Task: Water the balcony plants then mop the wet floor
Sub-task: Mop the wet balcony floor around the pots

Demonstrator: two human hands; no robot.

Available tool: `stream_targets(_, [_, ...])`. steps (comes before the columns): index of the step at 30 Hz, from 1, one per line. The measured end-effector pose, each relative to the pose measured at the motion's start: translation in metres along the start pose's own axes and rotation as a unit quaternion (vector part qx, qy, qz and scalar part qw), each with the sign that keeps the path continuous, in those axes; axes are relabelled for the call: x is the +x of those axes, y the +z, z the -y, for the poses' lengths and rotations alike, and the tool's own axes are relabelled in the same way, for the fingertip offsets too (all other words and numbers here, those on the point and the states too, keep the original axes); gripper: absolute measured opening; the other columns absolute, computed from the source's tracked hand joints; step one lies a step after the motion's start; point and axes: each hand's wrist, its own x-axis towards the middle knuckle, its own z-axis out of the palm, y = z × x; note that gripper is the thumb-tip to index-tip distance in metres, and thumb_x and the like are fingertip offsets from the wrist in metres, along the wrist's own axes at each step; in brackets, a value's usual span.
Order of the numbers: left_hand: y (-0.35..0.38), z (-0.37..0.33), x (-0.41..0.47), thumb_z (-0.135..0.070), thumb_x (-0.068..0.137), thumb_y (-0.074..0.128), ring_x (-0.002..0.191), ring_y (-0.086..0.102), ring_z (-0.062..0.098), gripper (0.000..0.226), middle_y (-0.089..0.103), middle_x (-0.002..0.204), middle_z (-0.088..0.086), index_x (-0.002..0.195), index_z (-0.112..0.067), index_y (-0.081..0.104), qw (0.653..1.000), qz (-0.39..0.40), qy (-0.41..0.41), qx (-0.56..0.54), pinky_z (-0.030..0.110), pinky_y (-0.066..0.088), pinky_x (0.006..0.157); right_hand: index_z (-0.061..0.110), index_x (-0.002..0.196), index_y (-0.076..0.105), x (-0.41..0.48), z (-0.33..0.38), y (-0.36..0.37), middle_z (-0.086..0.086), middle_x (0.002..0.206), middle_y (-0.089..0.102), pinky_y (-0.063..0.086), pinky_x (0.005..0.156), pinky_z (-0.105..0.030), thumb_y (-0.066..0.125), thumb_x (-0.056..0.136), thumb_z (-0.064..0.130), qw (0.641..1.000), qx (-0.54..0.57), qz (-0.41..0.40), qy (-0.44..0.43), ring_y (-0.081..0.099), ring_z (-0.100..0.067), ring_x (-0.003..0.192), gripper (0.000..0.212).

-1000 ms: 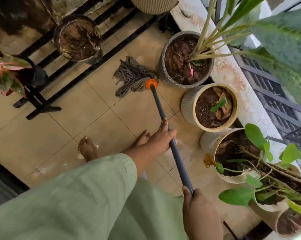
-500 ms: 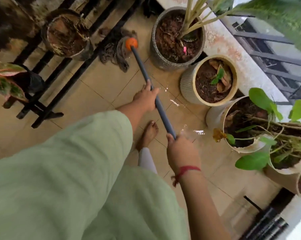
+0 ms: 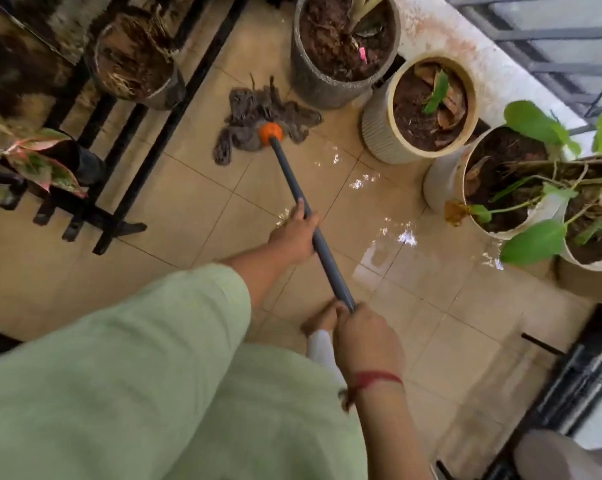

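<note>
My left hand (image 3: pixel 294 237) and right hand (image 3: pixel 365 337) both grip the grey-handled orange-collared string mop (image 3: pixel 285 168), head upper-centre just beside the speckled grey plant pot (image 3: pixel 323 88), so a hard shove could knock it, or I slip barefoot on that shiny puddle (image 3: pixel 379 251).

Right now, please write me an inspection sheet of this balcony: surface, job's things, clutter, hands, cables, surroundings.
Surface: tiled floor, wet; puddles shine beside the pots.
Job's things: mop, its strings spread on the floor near the grey pot.
Clutter: black rack at left, with a dark pot on it.
Hands: left hand grips the mop handle midway; right hand grips its upper end.
Cables: nothing seen.
Surroundings: ledge and railing at right.
</note>
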Motion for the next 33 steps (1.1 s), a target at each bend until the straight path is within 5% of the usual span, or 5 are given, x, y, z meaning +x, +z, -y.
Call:
stream_targets(8, [-0.002,0.002,0.055,-0.020,0.087,0.065,0.127,0.039,0.038,0.040,0.011,0.154,0.017,0.121,-0.020,0.044,0.992,-0.099,-0.082,0.001,0.048,0.042,0.101,0.012,0.114,0.054,0.075,-0.015,0.008,-0.011,0.103,0.064,0.037,0.066,-0.030,0.033,0.099,0.044,0.995,0.038,-0.014,-0.092,0.058,-0.028,0.086,0.041])
stream_targets(15, [0.131,-0.119,0.006,-0.030,0.088,0.062,0.121,0.048,0.039,0.033,0.004,0.158,0.016,0.114,-0.018,0.046,0.977,-0.151,-0.080,-0.127,0.041,0.049,0.090,0.016,0.110,0.058,0.067,-0.188,-0.032,-0.005,0.084,0.057,0.033,0.064,-0.026,0.040,0.096,0.048,0.995,-0.013,0.042,-0.093,0.052,-0.024,0.079,0.039])
stream_targets(23, [0.251,-0.315,-0.007,-0.035,0.087,0.064,0.119,0.052,0.035,0.037,-0.005,0.157,0.017,0.115,-0.018,0.046,0.944,-0.100,-0.039,-0.311,0.031,0.046,0.088,0.026,0.101,0.056,0.075,-0.368,-0.108,0.002,0.071,0.059,0.040,0.053,-0.025,0.037,0.091,0.059,0.993,-0.114,0.017,0.005,0.056,-0.012,0.063,0.039])
stream_targets(29, [0.272,-0.331,0.000,-0.033,0.090,0.060,0.122,0.046,0.040,0.032,-0.011,0.157,0.017,0.116,-0.021,0.045,0.988,0.027,0.079,-0.132,0.036,0.045,0.087,0.019,0.097,0.052,0.056,-0.411,-0.046,0.000,0.067,0.050,0.037,0.059,-0.032,0.027,0.095,0.054,0.996,-0.028,0.012,0.079,0.048,-0.021,0.062,0.043])
stream_targets(33, [0.275,-0.306,-0.017,-0.025,0.088,0.062,0.131,0.035,0.044,0.042,-0.013,0.155,0.023,0.127,-0.019,0.047,0.967,0.151,0.186,0.085,0.040,0.043,0.099,0.010,0.094,0.054,0.011,-0.398,0.017,-0.008,0.076,0.054,0.036,0.069,-0.031,0.026,0.097,0.049,0.975,0.131,0.066,0.168,0.055,-0.028,0.083,0.048])
